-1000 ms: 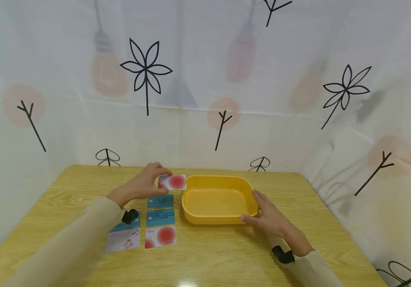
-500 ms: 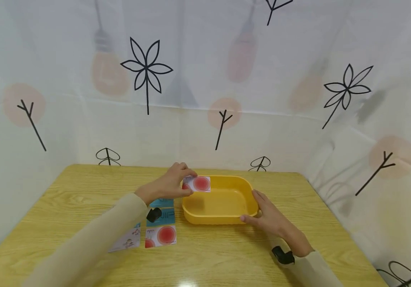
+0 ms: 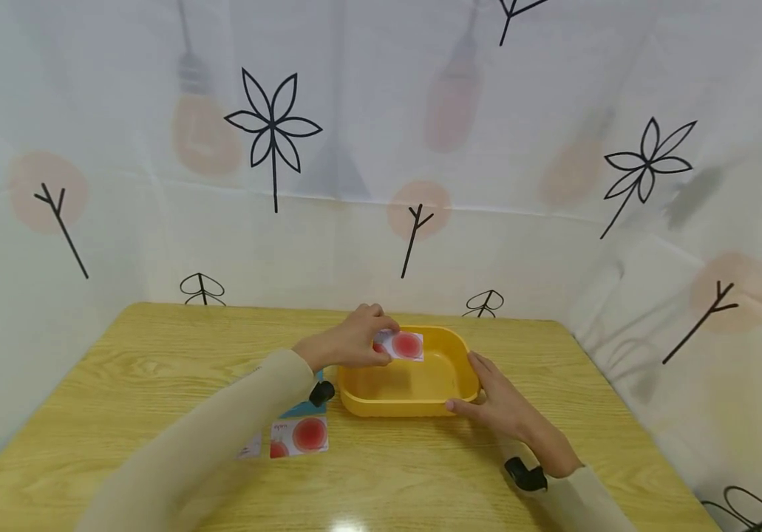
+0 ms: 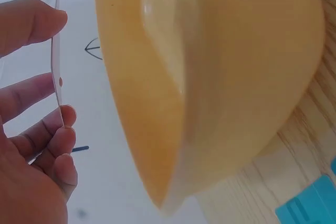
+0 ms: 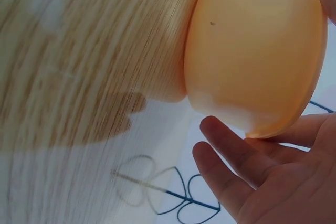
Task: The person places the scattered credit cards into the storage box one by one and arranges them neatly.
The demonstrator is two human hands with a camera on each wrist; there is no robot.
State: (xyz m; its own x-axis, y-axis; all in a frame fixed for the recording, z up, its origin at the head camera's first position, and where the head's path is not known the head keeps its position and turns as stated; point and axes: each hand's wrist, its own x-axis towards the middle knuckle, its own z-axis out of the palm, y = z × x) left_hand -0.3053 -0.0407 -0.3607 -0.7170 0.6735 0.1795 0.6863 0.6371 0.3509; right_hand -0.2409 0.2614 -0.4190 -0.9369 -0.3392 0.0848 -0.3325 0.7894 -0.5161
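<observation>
In the head view, my left hand (image 3: 352, 341) pinches a white card with red circles (image 3: 409, 346) over the left part of a yellow plastic basin (image 3: 400, 408). Seen edge-on in the left wrist view, the card (image 4: 55, 61) is between the thumb and the fingers, apart from the basin wall. My right hand (image 3: 505, 405) holds the basin's near right corner, thumb at the front rim and fingers along the right side. In the right wrist view, two of its fingers (image 5: 231, 156) stretch out beside the basin wall (image 5: 252, 45).
Left of the basin, another red-circle card (image 3: 307, 434) lies flat on the wooden table (image 3: 407, 480). Behind it is a blue card (image 3: 304, 409), and a pale card (image 3: 252, 446) lies to its left; the left sleeve partly covers both. A patterned white cloth (image 3: 341, 244) hangs behind the table.
My left hand has carried the red-circle card rightward, from beside the basin's left rim to above its inside. The left sleeve now covers more of the table cards. My right hand and the basin stay put.
</observation>
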